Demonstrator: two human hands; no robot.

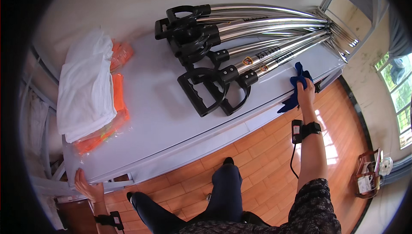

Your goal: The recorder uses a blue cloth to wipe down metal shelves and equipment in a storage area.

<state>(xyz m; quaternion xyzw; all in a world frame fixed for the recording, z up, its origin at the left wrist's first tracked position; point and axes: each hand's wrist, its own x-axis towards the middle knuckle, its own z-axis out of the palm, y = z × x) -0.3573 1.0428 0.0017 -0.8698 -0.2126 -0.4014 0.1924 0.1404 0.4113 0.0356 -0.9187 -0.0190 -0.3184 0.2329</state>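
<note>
My right hand (305, 92) grips a dark blue cloth (291, 100) at the front edge of a long pale table (154, 105), near its right end. My left hand (88, 185) rests at the table's near left corner, fingers on the edge and holding nothing. Between them, farther back, lie several shiny metal poles (273, 24) with black D-shaped plastic handles (202, 102); the poles' far ends gather at the right. A stack of folded white cloth (87, 89) lies at the left, partly over orange items in clear plastic (119, 92).
A metal frame (375, 18) rises at the table's right end, with another frame at the left. A wall stands behind the table. Wooden flooring (257, 150) lies below. At the far right are a window (399, 95) and a wooden chair (367, 176) bearing items.
</note>
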